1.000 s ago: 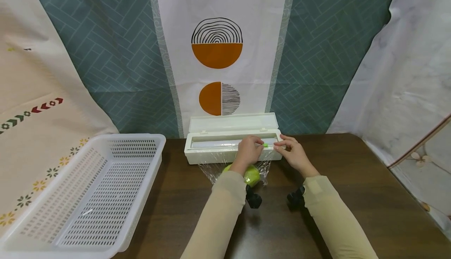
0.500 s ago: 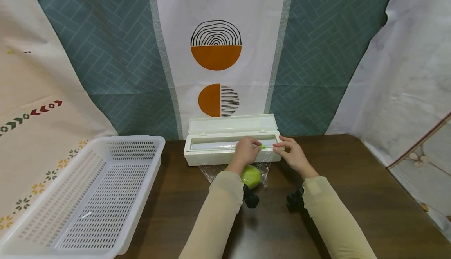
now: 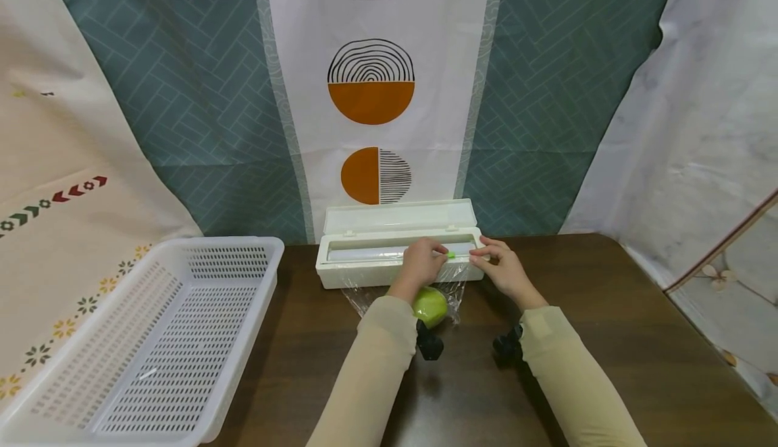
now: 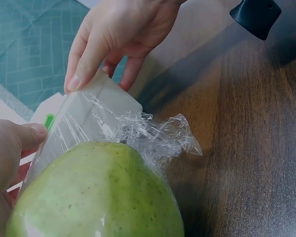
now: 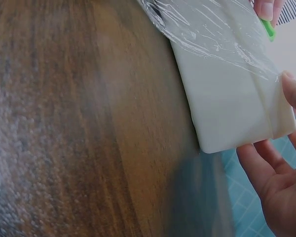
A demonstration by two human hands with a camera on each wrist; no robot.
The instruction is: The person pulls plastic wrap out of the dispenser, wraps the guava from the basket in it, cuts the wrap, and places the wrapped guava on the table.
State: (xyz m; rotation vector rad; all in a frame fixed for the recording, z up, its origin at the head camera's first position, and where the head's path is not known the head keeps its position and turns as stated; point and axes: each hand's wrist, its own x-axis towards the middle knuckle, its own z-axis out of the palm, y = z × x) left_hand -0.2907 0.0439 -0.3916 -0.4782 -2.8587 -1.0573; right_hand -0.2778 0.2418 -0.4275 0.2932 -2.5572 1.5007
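Observation:
A white cling film dispenser point(image 3: 358, 277) lies at the back of the table with its lid raised and a roll inside. My left hand point(image 3: 419, 263) pinches the green slide cutter point(image 3: 451, 255) on the dispenser's front edge. My right hand point(image 3: 504, 270) grips the dispenser's right end, thumb on top and fingers around the end, as the right wrist view shows. Clear film point(image 5: 222, 37) hangs over the front and covers a speckled green fruit point(image 4: 101, 190) in front of it. The left forearm partly hides the fruit in the head view.
A large white perforated plastic basket point(image 3: 176, 339) stands at the left. Dark brown wooden table point(image 3: 583, 325) surface extends to the right of the arms. A patterned cloth point(image 3: 371, 102) hangs directly behind the dispenser.
The green cutter and my left hand have shifted slightly left along the dispenser's edge. My right hand keeps its grip on the right end. The head view has tilted a little.

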